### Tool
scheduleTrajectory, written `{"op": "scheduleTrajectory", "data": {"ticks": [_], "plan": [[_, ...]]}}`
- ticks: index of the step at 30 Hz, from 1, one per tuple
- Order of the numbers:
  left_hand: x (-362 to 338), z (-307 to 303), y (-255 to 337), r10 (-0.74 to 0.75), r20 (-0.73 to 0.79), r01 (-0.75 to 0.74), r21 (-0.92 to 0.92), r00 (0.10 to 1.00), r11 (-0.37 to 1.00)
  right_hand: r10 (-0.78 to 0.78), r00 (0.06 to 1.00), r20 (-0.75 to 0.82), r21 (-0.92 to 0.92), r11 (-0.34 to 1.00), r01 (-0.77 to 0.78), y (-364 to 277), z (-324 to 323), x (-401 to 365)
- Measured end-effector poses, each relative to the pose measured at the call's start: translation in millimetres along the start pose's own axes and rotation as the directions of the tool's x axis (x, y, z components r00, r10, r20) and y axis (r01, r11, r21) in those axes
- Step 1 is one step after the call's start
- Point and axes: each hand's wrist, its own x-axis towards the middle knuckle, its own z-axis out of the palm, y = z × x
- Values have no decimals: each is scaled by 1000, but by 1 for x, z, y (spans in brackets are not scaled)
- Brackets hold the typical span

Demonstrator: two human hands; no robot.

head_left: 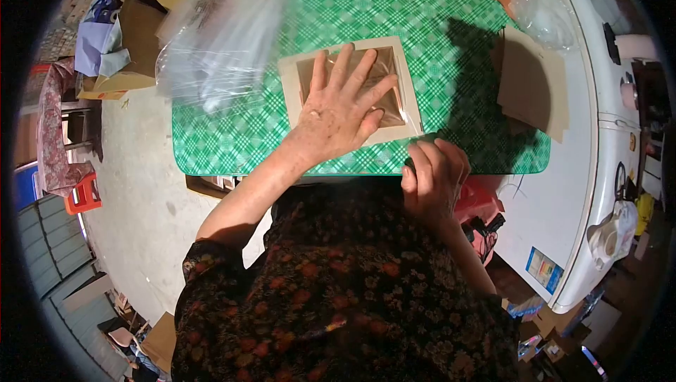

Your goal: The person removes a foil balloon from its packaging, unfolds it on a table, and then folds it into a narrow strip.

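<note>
A flat cardboard frame (411, 90) with a brown, shiny, film-like middle lies on the green checked tablecloth (232, 146). Spread flat over its middle is my left hand (341, 104), fingers apart and pressing on it. Close to the frame's lower right corner is my right hand (435, 174), its fingers curled together. Whatever those fingers may pinch is too small to make out.
A stack of clear plastic bags (225, 37) lies at the table's upper left. Cardboard sheets (535, 86) rest at the right edge, with crumpled clear plastic (542, 16) above them. An open box (137, 44) stands left of the table, and a white appliance (612, 149) stands right.
</note>
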Motion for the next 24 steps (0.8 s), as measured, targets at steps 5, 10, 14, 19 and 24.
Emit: {"op": "scheduleTrajectory", "data": {"ticks": [5, 10, 14, 19, 24], "plan": [[19, 7, -17, 59, -65, -55, 62, 996, 997, 5, 999, 52, -42, 999, -3, -3, -7, 13], [35, 15, -36, 94, -138, -80, 109, 986, 991, 3, 989, 145, 23, 1000, -6, 0, -10, 23], [42, 15, -38, 86, -155, -64, 142, 984, 988, -48, 984, 170, 104, 994, 31, 12, -14, 12], [40, 12, -37, 85, -148, -64, 143, 985, 988, -111, 993, 41, 8, 994, 111, 30, -14, 47], [41, 11, -37, 69, -113, -55, 126, 991, 991, -140, 984, 109, -8, 990, 141, 43, -4, 43]]}}
